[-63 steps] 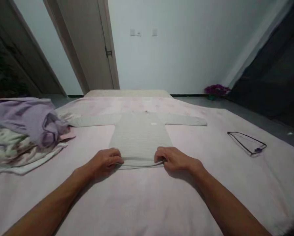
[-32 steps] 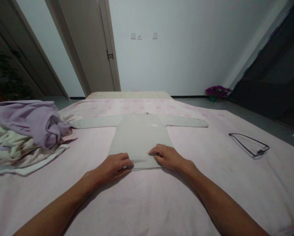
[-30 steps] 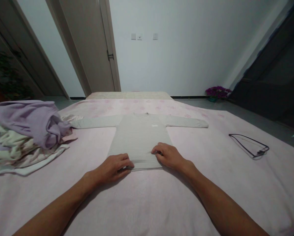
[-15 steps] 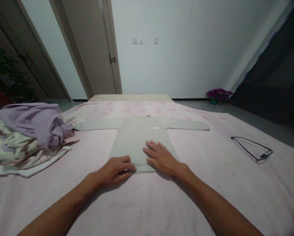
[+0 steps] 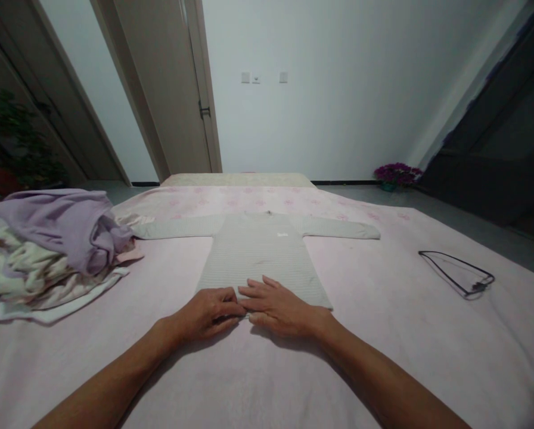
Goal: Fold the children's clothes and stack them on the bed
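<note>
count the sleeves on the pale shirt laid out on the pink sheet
2. One sleeve stretches left toward the pile of clothes; the other sleeve stretches right across the pink sheet. Any sleeves inside that pile may be hidden.

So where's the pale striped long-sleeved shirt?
Head view centre: the shirt lies on pink bedding, right of crumpled purple cloth, left hand and right hand on it.

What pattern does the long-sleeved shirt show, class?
Fine stripes run across the pale shirt, seen best in the head view.
</note>
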{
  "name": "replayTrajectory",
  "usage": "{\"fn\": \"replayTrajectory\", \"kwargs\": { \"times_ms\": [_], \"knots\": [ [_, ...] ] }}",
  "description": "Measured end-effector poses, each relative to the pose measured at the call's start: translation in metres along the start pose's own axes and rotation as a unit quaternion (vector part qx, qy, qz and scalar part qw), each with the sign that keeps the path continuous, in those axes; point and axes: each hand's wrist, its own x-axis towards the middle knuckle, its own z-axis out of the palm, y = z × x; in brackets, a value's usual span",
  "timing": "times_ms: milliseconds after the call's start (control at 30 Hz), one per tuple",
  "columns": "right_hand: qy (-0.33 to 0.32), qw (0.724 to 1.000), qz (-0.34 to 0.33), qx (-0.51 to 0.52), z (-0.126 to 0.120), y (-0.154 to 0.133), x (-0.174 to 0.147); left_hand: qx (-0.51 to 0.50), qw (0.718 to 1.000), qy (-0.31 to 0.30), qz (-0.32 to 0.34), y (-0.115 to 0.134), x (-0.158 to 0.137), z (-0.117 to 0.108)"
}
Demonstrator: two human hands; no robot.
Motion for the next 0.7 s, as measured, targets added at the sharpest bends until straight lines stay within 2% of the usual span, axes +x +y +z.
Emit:
{"fn": "replayTrajectory", "kwargs": {
  "times_ms": [33,167,200,333,400,500,533,567,667,700],
  "knots": [
    [0.000,1.000,0.011,-0.004,0.001,0.000,0.001,0.006,1.000,-0.003,0.000,0.001,0.000,-0.001],
    [0.060,0.988,0.134,-0.050,0.002,0.006,0.000,0.000,1.000,-0.008,-0.004,0.001,-0.002,-0.003],
    [0.062,0.987,0.138,-0.052,0.002,0.008,0.000,-0.007,1.000,-0.008,-0.005,0.000,-0.003,-0.003],
    [0.032,0.996,0.074,-0.038,0.002,0.014,-0.004,-0.028,1.000,-0.010,-0.006,-0.002,-0.004,-0.002],
    [0.043,0.992,0.109,-0.054,0.002,0.019,-0.004,-0.040,0.999,-0.009,-0.011,-0.003,-0.004,-0.002],
    [0.084,0.970,0.207,-0.093,0.003,0.024,-0.002,-0.063,0.998,-0.001,-0.018,-0.004,-0.004,-0.001],
    [0.091,0.968,0.211,-0.098,0.003,0.023,0.000,-0.069,0.997,0.001,-0.020,-0.004,-0.004,-0.001],
    [0.088,0.973,0.192,-0.097,0.004,0.021,0.001,-0.073,0.997,0.004,-0.021,-0.004,-0.004,0.000],
    [0.048,0.993,0.079,-0.071,0.008,0.014,0.003,-0.076,0.997,0.013,-0.028,-0.003,-0.002,0.000],
    [0.037,0.995,0.062,-0.064,0.008,0.015,0.004,-0.078,0.996,0.015,-0.031,-0.003,-0.002,0.000]
  ]
}}
